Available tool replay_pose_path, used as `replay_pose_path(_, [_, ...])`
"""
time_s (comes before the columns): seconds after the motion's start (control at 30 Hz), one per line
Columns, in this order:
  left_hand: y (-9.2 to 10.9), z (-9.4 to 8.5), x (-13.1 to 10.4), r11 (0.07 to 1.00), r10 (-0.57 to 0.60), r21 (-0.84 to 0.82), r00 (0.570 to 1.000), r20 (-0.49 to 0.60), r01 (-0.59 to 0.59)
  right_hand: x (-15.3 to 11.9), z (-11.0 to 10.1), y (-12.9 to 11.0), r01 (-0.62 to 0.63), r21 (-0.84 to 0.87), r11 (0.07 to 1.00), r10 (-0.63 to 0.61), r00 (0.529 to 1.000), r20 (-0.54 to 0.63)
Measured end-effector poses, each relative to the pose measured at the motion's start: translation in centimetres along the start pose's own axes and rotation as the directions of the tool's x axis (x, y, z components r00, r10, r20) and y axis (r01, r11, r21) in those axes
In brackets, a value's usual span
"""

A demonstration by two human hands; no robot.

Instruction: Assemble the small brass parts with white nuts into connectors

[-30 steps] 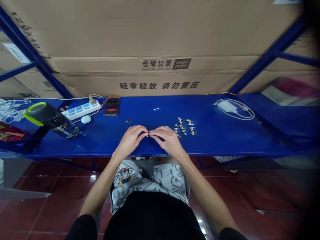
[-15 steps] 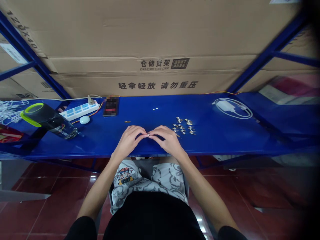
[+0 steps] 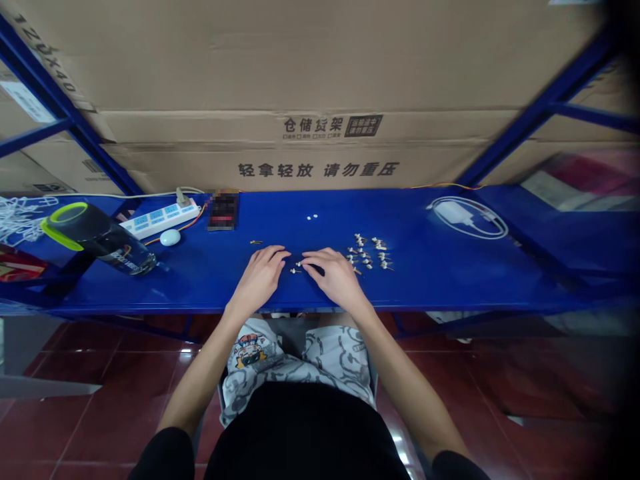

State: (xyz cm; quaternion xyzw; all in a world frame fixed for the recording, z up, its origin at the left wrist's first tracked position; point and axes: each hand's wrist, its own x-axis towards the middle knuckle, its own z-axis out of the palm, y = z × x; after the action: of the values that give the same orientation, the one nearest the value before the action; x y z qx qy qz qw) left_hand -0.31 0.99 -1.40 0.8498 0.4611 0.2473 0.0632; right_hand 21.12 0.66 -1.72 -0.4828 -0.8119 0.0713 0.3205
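Two knobbly white pieces (image 3: 295, 270) lie between the left hand (image 3: 287, 259), fingertips parted, and the curved right hand (image 3: 303, 260), pinch unclear.

A dark bottle (image 3: 107, 243) with a lime-green loop lies tilted at the left of a blue counter (image 3: 430, 273), near a white power strip (image 3: 161, 220). A pale, rounded object (image 3: 170, 237) sits just beside the strip. At the right, a white charger (image 3: 454, 212) rests within its coiled cable (image 3: 493, 233). Printed cardboard (image 3: 320, 87) stands behind.
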Motion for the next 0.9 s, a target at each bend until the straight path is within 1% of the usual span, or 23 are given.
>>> replay_pose_path(0.13, [0.02,0.12,-0.01,1.000,-0.001,0.029,0.999,0.032,0.000,-0.12,0.04,-0.03,0.063,-0.019,0.998,-0.062,0.997,0.055])
replay_pose_path(0.3, [0.17,0.01,0.07,1.000,-0.011,0.022,1.000,0.023,0.011,-0.08,0.02,-0.14,0.086,-0.030,0.996,-0.084,0.995,0.060])
replay_pose_path(0.43, [0.15,0.04,0.08,1.000,-0.013,0.024,0.999,0.029,0.012,0.01,0.06,-0.32,0.064,-0.052,0.997,-0.063,0.997,0.034])
replay_pose_path(0.57, [0.14,0.04,0.01,0.999,-0.015,0.030,0.999,0.028,0.014,0.08,0.05,-0.40,0.025,-0.033,0.999,-0.025,1.000,0.019])
replay_pose_path(0.73, [0.14,-0.08,-0.01,1.000,0.001,0.027,0.999,0.032,-0.002,0.10,-0.04,-0.37,0.008,-0.035,0.999,-0.008,1.000,0.021])
replay_pose_path(0.9, [-0.09,0.17,-0.04,0.999,-0.018,0.033,1.000,0.020,0.018,-0.10,0.13,-0.36,0.004,-0.028,1.000,-0.005,1.000,-0.021])
